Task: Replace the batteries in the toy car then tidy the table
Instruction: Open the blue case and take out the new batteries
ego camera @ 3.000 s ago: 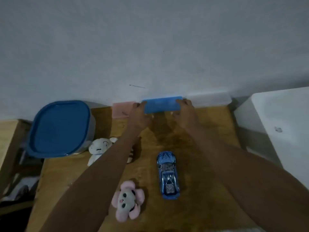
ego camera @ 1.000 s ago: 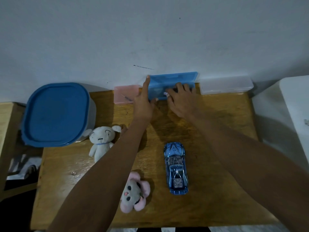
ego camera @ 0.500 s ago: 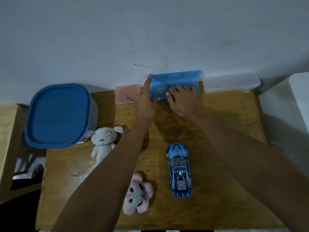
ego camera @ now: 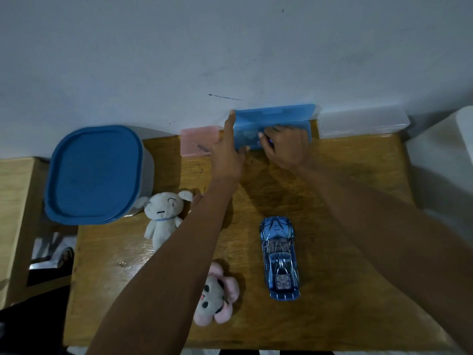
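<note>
- My left hand (ego camera: 226, 152) steadies the open blue case (ego camera: 273, 124) against the wall: the forefinger stands straight up along the lid's left edge, the thumb hooks the front lip of the tray. I judge this keeps the lid from dropping shut while the other hand works.
- My right hand (ego camera: 286, 146) reaches into the tray, fingers curled down inside. Something small and purplish shows at the fingertips (ego camera: 266, 142); I cannot tell whether I have pinched it yet, or whether it is a battery.
- The toy car (ego camera: 279, 257) lies toward me from my right hand, well apart, nose pointing at the case, untouched; its battery cover is not visible from here.
- Just outside my left hand sits the pink case (ego camera: 198, 140); beyond my right, the clear case (ego camera: 363, 124), shut.
- Under my left forearm lie the white plush (ego camera: 162, 216) and, closer to me, the pink plush (ego camera: 216, 295); further left is the blue-lidded tub (ego camera: 94, 172). All wait on the table (ego camera: 345, 290) for tidying.
- My guess: I am fetching supplies, so the job is barely started.
</note>
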A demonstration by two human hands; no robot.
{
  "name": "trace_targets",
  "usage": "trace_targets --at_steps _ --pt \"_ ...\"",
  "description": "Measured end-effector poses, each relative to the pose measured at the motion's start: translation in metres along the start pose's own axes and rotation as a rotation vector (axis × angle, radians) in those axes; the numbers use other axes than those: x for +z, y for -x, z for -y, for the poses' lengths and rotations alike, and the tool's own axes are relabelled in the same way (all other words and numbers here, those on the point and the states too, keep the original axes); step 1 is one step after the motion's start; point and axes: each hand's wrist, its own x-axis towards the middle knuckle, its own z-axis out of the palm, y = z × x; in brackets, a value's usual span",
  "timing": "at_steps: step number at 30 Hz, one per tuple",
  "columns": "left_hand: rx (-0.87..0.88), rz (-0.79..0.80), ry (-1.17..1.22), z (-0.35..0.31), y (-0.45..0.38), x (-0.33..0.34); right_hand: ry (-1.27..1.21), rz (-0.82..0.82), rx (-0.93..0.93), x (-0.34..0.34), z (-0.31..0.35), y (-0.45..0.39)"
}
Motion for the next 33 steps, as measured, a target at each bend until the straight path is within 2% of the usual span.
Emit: trace_targets --at_steps 3,9,13,19,25,28,33 --pt "-0.035 -0.017 0.002 0.001 -0.001 0.002 0.004 0.041 0.01 -0.004 0.0 -0.002" --pt "0.001 -0.037 -0.076 -0.008 0.004 -0.001 0.013 0.13 0.041 -0.01 0.0 -0.005" --pt "0.066 -0.02 -0.144 -0.009 0.008 -0.003 -0.045 0.169 0.032 -0.015 0.0 -0.007" --pt "0.069 -0.032 -0.096 -0.008 0.014 0.0 -0.124 0.274 0.01 -0.022 -0.009 -0.016" --pt "0.093 -0.006 -0.154 -0.011 0.016 -0.003 -0.187 0.322 -0.007 -0.025 -0.014 -0.018" --pt "0.086 0.001 -0.183 -0.013 0.016 -0.003 -0.191 0.272 -0.046 -0.027 -0.015 -0.017" --pt "0.067 0.011 -0.213 -0.015 0.015 -0.004 -0.028 0.02 -0.171 -0.026 -0.01 0.008"
